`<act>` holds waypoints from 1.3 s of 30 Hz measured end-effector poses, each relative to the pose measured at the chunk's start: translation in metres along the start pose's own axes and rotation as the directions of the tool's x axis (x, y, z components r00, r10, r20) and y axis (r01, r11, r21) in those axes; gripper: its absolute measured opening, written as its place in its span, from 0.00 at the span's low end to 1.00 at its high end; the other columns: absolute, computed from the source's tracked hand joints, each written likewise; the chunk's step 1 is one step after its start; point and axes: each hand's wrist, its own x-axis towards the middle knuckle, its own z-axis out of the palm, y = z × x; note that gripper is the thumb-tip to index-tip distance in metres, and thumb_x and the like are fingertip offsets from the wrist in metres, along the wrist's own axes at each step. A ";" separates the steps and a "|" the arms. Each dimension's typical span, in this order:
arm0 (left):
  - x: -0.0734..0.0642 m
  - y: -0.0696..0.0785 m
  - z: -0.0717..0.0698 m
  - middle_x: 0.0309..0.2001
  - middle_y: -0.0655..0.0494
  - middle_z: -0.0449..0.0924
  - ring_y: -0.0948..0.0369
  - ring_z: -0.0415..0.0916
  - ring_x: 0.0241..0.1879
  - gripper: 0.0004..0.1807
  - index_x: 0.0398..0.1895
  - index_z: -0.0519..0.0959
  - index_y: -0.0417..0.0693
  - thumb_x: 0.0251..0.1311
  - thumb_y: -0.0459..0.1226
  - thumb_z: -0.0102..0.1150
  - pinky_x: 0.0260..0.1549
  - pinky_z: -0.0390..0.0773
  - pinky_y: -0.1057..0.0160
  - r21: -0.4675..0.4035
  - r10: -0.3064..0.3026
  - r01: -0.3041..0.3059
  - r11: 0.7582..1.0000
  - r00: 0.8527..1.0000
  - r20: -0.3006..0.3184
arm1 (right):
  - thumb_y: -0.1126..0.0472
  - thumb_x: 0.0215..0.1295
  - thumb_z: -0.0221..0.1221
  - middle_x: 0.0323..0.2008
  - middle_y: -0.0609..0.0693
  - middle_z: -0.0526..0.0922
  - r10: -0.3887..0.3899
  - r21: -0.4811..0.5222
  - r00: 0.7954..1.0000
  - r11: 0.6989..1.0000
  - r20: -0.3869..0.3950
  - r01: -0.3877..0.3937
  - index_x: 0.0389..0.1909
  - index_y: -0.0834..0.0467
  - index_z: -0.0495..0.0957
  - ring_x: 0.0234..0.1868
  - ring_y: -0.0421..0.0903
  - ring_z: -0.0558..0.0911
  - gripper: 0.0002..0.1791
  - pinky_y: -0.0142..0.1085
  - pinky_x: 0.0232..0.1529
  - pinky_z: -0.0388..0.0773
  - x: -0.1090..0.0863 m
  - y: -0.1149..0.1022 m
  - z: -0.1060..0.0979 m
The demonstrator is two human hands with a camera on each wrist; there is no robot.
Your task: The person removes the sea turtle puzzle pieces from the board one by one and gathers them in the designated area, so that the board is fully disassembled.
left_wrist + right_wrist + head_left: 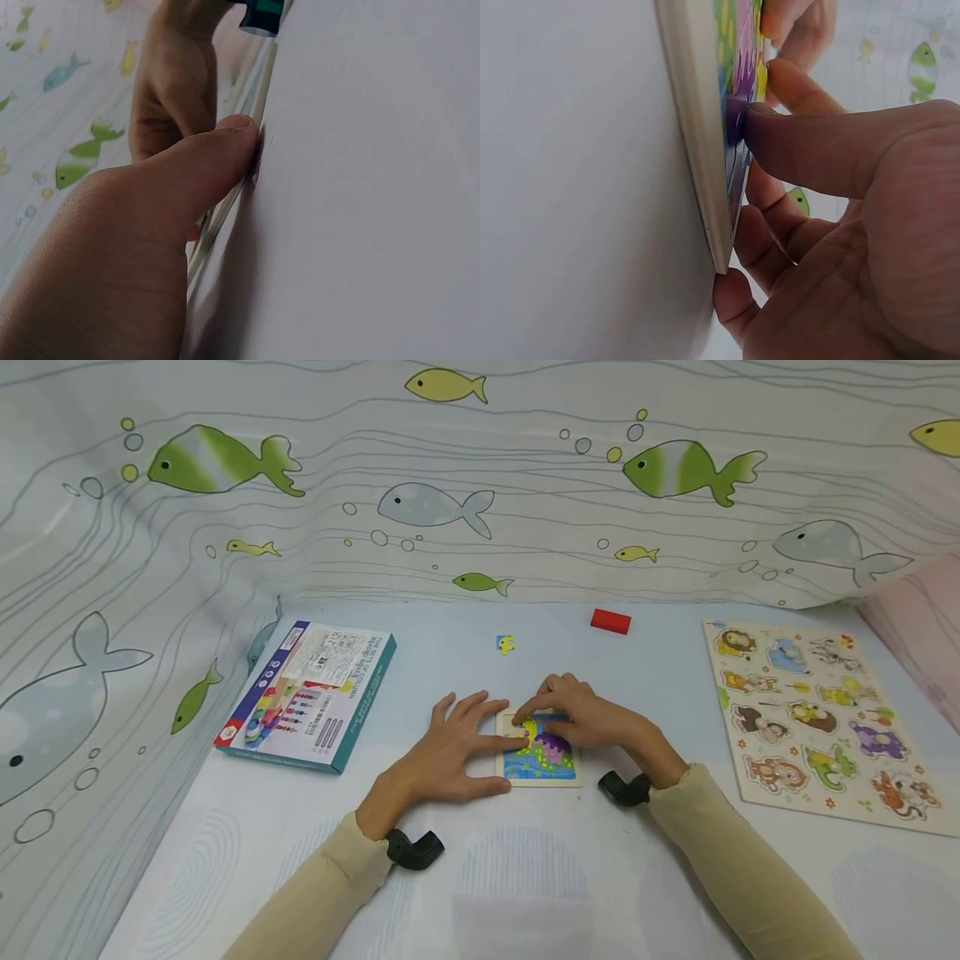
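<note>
A small jigsaw puzzle point(543, 767) in a pale wooden frame lies on the table between the hands, showing a purple and yellow dinosaur on blue. The left hand point(453, 752) has its fingers spread, with the index fingertip on the puzzle's upper left part and the thumb against the frame's lower left corner. From the far right, the right hand point(585, 714) reaches over the puzzle; its thumb point(802, 146) presses the purple area and its index finger reaches the upper left part. Its other fingers curl by the frame's edge. One loose puzzle piece point(506, 645), yellow and blue, lies beyond the frame.
At the left lies a flat toy box point(307, 693) with a teal side. A red block point(611, 621) sits near the back of the table. On the right is a wooden animal peg board point(825, 718). A fish-patterned curtain point(540, 560) rises behind and to the left.
</note>
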 end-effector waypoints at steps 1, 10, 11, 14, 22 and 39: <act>0.000 0.000 0.000 0.78 0.53 0.59 0.44 0.49 0.80 0.32 0.68 0.74 0.78 0.61 0.67 0.56 0.71 0.43 0.30 0.003 -0.001 0.001 1.000 1.000 0.001 | 0.71 0.66 0.58 0.48 0.53 0.79 -0.008 0.003 1.000 1.000 -0.003 0.008 0.54 0.45 0.86 0.48 0.50 0.69 0.22 0.43 0.47 0.61 0.000 0.000 0.000; 0.003 0.000 0.000 0.78 0.54 0.59 0.44 0.49 0.80 0.32 0.69 0.73 0.79 0.60 0.67 0.56 0.71 0.42 0.30 0.012 -0.007 0.007 1.000 1.000 0.011 | 0.73 0.65 0.59 0.47 0.51 0.79 -0.039 0.034 0.999 0.999 -0.028 0.040 0.53 0.46 0.86 0.50 0.51 0.70 0.23 0.44 0.48 0.62 -0.001 0.005 -0.001; 0.003 0.000 0.000 0.78 0.54 0.59 0.44 0.49 0.80 0.32 0.68 0.73 0.79 0.60 0.67 0.56 0.71 0.42 0.30 0.010 -0.007 0.007 1.000 1.000 0.010 | 0.73 0.65 0.59 0.47 0.51 0.79 -0.042 0.035 0.999 0.998 -0.029 0.043 0.53 0.46 0.86 0.50 0.51 0.70 0.23 0.44 0.48 0.62 -0.001 0.005 -0.001; 0.003 0.000 0.001 0.78 0.54 0.59 0.44 0.49 0.80 0.32 0.68 0.74 0.79 0.60 0.67 0.56 0.71 0.42 0.29 0.006 -0.007 0.007 1.000 1.000 0.007 | 0.72 0.65 0.59 0.46 0.50 0.81 -0.055 0.037 0.998 0.998 -0.029 0.056 0.53 0.46 0.86 0.48 0.50 0.71 0.23 0.43 0.46 0.62 -0.001 0.006 -0.001; 0.001 0.000 0.001 0.78 0.55 0.59 0.45 0.48 0.80 0.32 0.69 0.73 0.80 0.60 0.68 0.56 0.72 0.41 0.31 0.008 -0.015 0.015 1.000 1.000 0.013 | 0.71 0.65 0.60 0.46 0.47 0.83 -0.078 0.037 0.997 0.996 -0.028 0.079 0.56 0.49 0.84 0.47 0.48 0.72 0.22 0.41 0.46 0.63 -0.001 0.008 0.000; 0.000 0.001 0.001 0.78 0.54 0.60 0.45 0.48 0.80 0.31 0.68 0.73 0.80 0.60 0.67 0.56 0.72 0.42 0.31 0.005 -0.022 0.022 1.000 1.000 0.009 | 0.64 0.63 0.67 0.47 0.47 0.83 0.023 0.090 1.000 0.996 -0.004 -0.023 0.56 0.51 0.84 0.50 0.47 0.71 0.19 0.41 0.50 0.70 -0.002 0.011 -0.002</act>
